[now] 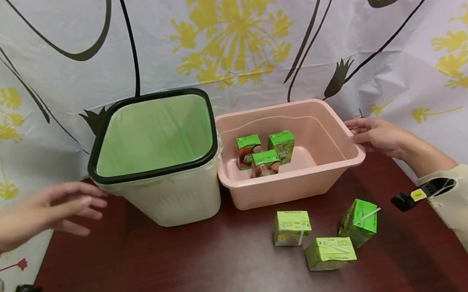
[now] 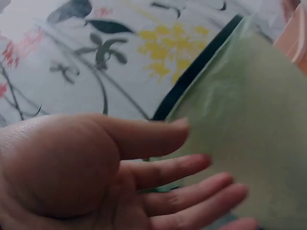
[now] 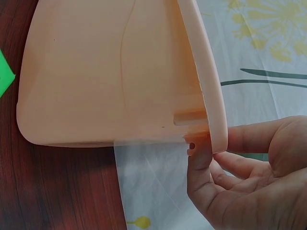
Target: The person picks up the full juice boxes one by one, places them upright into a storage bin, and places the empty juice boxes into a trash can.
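My right hand point(image 1: 379, 135) is at the right end of a pink plastic tub point(image 1: 279, 190). In the right wrist view, the thumb and fingers pinch the tub's rim point(image 3: 217, 110). Inside the tub stand three small juice boxes with green tops, one of them a juice box point(image 1: 282, 146) at the back. My left hand point(image 1: 55, 207) hovers with fingers spread and relaxed, left of a trash can point(image 1: 179, 199) with a black rim and a pale green liner. Nothing is in that hand; in the left wrist view its fingertips overlap the can's side.
On the dark red-brown table point(image 1: 167, 281) in front of the tub are three more juice boxes: a yellow-green one point(image 1: 289, 227), a second yellow-green one point(image 1: 328, 253) and a green one point(image 1: 357, 223), with straws attached. A flower-patterned sheet point(image 1: 242, 33) hangs behind and along the sides.
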### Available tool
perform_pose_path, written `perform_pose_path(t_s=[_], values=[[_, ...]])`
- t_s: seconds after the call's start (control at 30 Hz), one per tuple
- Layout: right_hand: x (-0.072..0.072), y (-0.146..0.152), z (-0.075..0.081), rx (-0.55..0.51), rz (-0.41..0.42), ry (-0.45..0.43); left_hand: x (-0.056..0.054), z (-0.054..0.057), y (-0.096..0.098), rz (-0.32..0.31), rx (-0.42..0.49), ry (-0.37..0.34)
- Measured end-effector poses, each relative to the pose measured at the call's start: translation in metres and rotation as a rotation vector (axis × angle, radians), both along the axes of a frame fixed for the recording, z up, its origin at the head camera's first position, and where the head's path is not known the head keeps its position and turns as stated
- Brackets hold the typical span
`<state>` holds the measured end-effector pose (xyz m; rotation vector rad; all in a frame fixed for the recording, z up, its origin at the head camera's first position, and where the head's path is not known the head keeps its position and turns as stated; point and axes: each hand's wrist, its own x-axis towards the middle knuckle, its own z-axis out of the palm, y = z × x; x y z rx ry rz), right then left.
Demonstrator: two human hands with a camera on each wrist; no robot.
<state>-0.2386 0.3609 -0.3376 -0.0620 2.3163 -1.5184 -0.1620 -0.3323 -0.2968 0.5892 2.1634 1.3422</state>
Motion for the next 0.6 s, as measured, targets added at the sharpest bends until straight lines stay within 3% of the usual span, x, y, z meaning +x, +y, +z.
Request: perform_pose_path(t_s=[0.1,0.2,0.33,0.5,0.6], values=[[-0.001,0.0,0.0,0.009,0.002,-0.001,-0.015,0.007,-0.017,0.105,0.037,-0.021],[-0.001,-0.001,0.001,0.012,0.001,-0.006,-0.03,0.018,-0.027,0.171,0.073,-0.06],[-0.001,0.0,0.0,0.012,0.003,-0.01,-0.051,0.035,-0.029,0.192,0.1,-0.133],[-0.001,0.001,0.0,0.014,0.004,-0.014,-0.069,0.049,-0.011,0.25,-0.036,-0.167],[-0.001,0.0,0.001,0.006,0.001,-0.014,-0.075,0.052,0.001,0.231,-0.085,-0.177]])
